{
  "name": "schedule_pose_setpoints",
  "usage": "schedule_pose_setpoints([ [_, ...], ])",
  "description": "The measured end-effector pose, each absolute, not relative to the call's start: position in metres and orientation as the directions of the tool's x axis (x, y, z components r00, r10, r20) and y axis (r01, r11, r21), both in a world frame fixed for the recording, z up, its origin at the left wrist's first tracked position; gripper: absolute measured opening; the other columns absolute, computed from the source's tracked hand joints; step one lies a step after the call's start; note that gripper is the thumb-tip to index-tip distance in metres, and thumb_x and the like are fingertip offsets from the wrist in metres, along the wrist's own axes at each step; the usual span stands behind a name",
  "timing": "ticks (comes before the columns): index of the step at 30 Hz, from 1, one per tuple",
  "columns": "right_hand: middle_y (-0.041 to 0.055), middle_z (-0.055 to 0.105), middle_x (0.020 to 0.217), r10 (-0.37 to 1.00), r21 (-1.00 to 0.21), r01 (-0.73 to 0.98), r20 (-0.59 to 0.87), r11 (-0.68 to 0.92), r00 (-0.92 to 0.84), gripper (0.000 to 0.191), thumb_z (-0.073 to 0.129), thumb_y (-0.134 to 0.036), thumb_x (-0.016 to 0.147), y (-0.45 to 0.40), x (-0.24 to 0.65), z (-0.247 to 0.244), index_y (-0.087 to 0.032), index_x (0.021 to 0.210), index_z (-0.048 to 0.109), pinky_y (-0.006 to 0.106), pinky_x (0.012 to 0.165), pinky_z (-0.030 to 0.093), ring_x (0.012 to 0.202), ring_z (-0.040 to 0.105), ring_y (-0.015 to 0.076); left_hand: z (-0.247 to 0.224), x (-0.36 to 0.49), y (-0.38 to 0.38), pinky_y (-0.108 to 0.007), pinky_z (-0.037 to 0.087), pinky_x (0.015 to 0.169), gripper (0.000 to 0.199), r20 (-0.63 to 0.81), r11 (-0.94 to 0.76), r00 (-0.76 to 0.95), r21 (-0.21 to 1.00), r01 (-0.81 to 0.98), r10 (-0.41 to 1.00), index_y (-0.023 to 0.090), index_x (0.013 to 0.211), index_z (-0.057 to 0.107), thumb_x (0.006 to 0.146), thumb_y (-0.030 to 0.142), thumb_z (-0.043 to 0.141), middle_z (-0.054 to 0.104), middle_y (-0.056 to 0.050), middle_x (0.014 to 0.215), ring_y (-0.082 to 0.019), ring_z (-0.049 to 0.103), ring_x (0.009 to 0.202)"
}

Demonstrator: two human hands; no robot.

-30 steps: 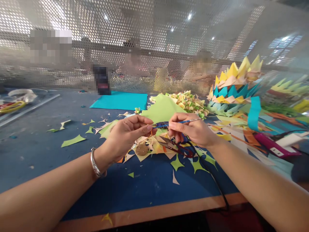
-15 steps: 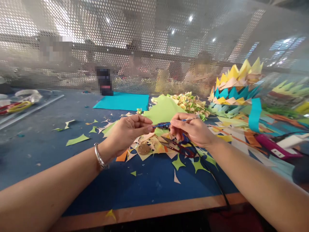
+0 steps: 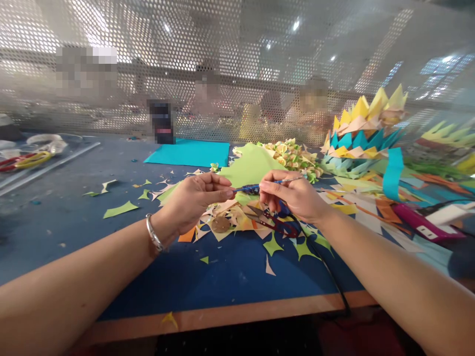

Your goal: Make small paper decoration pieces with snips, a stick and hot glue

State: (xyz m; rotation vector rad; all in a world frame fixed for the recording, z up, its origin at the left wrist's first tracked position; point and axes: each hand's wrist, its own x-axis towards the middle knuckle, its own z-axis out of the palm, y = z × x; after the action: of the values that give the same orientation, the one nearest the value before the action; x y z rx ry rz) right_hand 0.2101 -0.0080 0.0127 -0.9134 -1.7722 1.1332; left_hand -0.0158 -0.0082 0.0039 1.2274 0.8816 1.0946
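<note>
My left hand (image 3: pixel 200 198), a silver bangle on its wrist, pinches the left end of a slim blue pen-like tool (image 3: pixel 248 189) between thumb and fingertips. My right hand (image 3: pixel 287 195) grips the same tool farther right, and its thin pale end sticks out past the fingers. The tool lies almost level above the paper scraps. Just below my right hand are small red-handled thread snips (image 3: pixel 274 223), their blades pointing left. A round brown disc (image 3: pixel 221 224) rests on the scraps below and between my hands. Behind them lies a light green paper sheet (image 3: pixel 250 165).
A turquoise sheet (image 3: pixel 189 153) and a pile of small paper flowers (image 3: pixel 293 155) lie farther back. Tiered spiky paper crowns (image 3: pixel 363 133) stand at right, near a purple power strip (image 3: pixel 426 222). A black cable (image 3: pixel 334 277) crosses the front edge. Yellow-handled scissors (image 3: pixel 33 160) lie left.
Both hands keep hold of the blue tool in nearly the same place. The view has shifted slightly; little else differs.
</note>
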Motion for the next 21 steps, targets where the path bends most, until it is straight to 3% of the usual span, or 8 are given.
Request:
schedule_pose_setpoints([
  [9, 0.0004, 0.066, 0.066, 0.872, -0.931, 0.118, 0.272, 0.345, -0.408, 0.023, 0.064, -0.034, 0.088, -0.0076, 0.209, 0.0114, -0.017, 0.073, 0.062, 0.02, 0.042, 0.042, 0.046, 0.057, 0.0069, 0.0076, -0.0121, -0.0132, -0.021, 0.051, 0.067, 0.016, -0.132, 0.185, 0.19, 0.937, -0.298, 0.973, 0.015, 0.08, 0.063, 0.073, 0.006, 0.074, 0.068, 0.0, 0.073, -0.013, 0.069, 0.072],
  [21, 0.0001, 0.065, 0.062, 0.889, -0.922, 0.105, 0.324, 0.374, -0.323, 0.024, 0.064, -0.032, 0.086, -0.0036, 0.2135, 0.0127, -0.017, 0.068, 0.064, 0.019, 0.041, 0.045, 0.042, 0.057, 0.007, 0.0051, -0.0188, -0.0034, -0.023, 0.052, 0.073, 0.018, -0.039, 0.092, 0.169, 0.943, -0.319, 0.985, 0.016, 0.087, 0.061, 0.075, 0.01, 0.073, 0.071, -0.002, 0.074, -0.013, 0.069, 0.073],
])
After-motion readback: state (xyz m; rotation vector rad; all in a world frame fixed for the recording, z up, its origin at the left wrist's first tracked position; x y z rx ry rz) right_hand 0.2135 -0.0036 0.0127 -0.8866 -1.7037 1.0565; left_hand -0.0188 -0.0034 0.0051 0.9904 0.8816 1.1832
